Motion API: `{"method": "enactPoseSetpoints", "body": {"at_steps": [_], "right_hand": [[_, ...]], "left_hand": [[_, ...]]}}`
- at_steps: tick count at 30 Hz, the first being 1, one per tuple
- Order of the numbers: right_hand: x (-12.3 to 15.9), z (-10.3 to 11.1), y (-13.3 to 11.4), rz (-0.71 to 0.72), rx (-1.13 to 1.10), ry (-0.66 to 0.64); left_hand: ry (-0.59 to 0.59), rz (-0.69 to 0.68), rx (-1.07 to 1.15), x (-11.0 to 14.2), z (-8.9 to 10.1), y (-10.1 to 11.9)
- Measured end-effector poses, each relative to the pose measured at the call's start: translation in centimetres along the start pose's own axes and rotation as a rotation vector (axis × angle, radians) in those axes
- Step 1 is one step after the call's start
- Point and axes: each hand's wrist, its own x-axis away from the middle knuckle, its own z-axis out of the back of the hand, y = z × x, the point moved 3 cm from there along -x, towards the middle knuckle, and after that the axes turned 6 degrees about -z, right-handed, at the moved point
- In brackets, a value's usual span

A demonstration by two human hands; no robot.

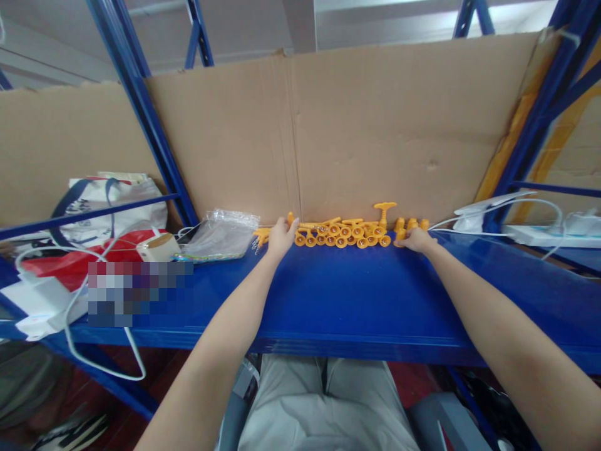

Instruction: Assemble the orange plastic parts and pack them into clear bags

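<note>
At the back of the blue shelf lies a stacked row of yellow plastic pieces with round, cup-like ends (pixel 345 233). At the row's left end, my left hand (pixel 280 237) is closed around a yellow piece whose rounded tip (pixel 290 218) shows above the fingers. Farther left are thin yellow pieces with small metal bits (pixel 261 235). A yellow piece with a T-shaped top (pixel 384 213) stands upright near the row's right end. My right hand (pixel 416 240) has its fingers closed at the base of several upright yellow knobbed pieces (pixel 412 223); its exact grip is partly hidden.
Clear plastic bags (pixel 220 235) lie left of the pieces. Farther left are a white tote bag (pixel 117 200), a red bag (pixel 70 266) and white cables. A cardboard panel (pixel 375 125) backs the shelf. A white power strip (pixel 539 235) lies at right.
</note>
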Motion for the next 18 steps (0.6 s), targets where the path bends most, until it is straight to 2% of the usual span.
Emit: {"method": "enactPoseSetpoints", "body": {"at_steps": [1,2,4,9,13,18], "right_hand": [[0.5,0.3,-0.4,-0.025,0.025,-0.037],[1.0,0.9,-0.9,-0.019,0.054,-0.015],[2.0,2.1,-2.3,0.029,0.096,0.097],[4.4,3.8,-6.8,0.347,0.032,0.237],[6.5,3.6,-9.7,0.63,0.003,0.191],[7.7,2.9,-11.0,0.74,-0.036,0.148]], "left_hand": [[-0.007,-0.007,0.011,0.0,-0.1,0.1],[-0.014,-0.011,0.02,0.1,-0.1,0.3],[-0.019,-0.008,0.033,0.3,-0.1,0.7],[-0.029,0.007,0.089,0.9,0.0,2.2],[-0.05,-0.006,0.139,1.3,-0.3,2.9],[-0.077,-0.023,0.162,1.5,-0.6,3.3]]}}
